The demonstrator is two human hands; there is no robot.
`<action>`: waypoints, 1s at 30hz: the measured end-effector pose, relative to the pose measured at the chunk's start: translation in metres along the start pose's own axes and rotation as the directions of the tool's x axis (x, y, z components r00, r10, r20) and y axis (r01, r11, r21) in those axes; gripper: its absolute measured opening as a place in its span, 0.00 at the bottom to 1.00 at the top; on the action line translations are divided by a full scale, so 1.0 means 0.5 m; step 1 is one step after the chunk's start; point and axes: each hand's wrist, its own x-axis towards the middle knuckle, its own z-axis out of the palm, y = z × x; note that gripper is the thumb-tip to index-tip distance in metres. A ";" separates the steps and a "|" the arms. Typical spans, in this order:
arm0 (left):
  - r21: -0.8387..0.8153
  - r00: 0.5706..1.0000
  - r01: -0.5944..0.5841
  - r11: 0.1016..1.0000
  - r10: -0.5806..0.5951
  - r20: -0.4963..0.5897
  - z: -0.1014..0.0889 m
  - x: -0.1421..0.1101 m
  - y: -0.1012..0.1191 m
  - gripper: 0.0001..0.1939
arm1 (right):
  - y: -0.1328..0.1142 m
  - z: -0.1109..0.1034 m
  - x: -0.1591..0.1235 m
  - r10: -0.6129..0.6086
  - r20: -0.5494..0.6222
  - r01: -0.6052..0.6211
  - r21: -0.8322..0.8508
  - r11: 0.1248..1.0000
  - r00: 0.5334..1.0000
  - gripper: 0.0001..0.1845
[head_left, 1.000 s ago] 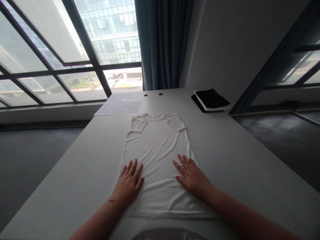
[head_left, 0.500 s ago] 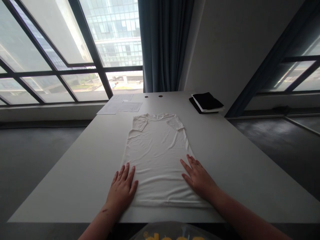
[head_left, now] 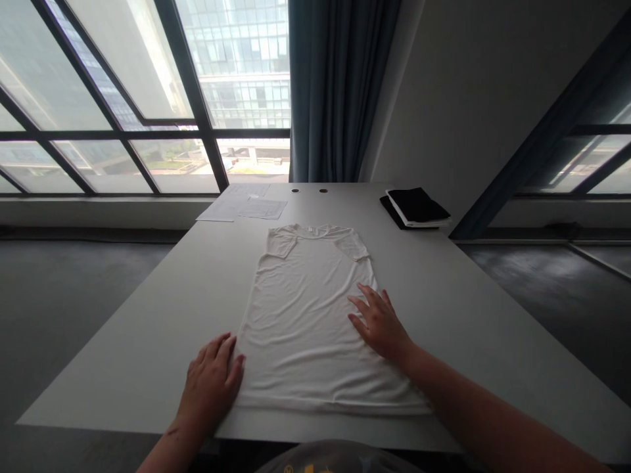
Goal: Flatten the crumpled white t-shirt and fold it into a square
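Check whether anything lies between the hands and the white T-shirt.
Nothing visible does. The right hand lies flat on the white T-shirt; the left hand rests on the table at its left edge.

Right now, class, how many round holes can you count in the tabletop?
2. One hole and a second hole sit side by side at the far edge of the table, beyond the white T-shirt; none seems hidden.

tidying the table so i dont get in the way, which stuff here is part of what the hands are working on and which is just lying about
In use:
- white t-shirt, spread flat on the table
- right hand, flat on the shirt
- left hand, flat at the shirt's near left edge

Lying about:
- sheets of paper at the far end
- black folded stack, far right
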 end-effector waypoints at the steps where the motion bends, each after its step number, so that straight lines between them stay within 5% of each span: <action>1: -0.020 1.000 0.015 1.000 -0.016 -0.014 -0.005 0.001 -0.008 0.20 | -0.011 -0.005 0.049 -0.029 -0.012 0.029 0.028 0.999 1.000 0.25; 4: -0.087 0.999 0.017 0.996 -0.020 -0.031 -0.010 0.002 -0.021 0.14 | -0.058 0.003 0.219 -0.085 0.003 0.084 0.107 0.991 0.996 0.22; 8: -0.164 1.000 0.031 0.986 -0.031 0.002 -0.015 0.006 -0.009 0.11 | -0.153 0.060 0.447 -0.017 0.151 -0.003 0.132 0.991 0.988 0.19; 13: -0.228 0.979 0.144 0.963 -0.105 0.175 -0.053 0.016 0.023 0.10 | -0.251 0.159 0.645 0.019 0.295 -0.060 0.132 0.989 0.955 0.19; 19: -0.186 0.921 0.203 0.961 -0.123 0.370 -0.073 0.017 0.024 0.04 | -0.291 0.245 0.755 0.001 0.319 -0.039 0.114 0.993 0.948 0.22; 24: -0.224 0.876 0.255 0.940 -0.127 0.466 -0.072 0.016 0.006 0.18 | -0.289 0.286 0.817 0.032 0.386 -0.069 0.084 0.994 0.922 0.21; 30: -0.073 0.804 0.252 0.965 -0.167 0.571 -0.079 0.013 -0.009 0.06 | -0.279 0.315 0.867 0.065 0.391 -0.112 0.100 0.989 0.918 0.21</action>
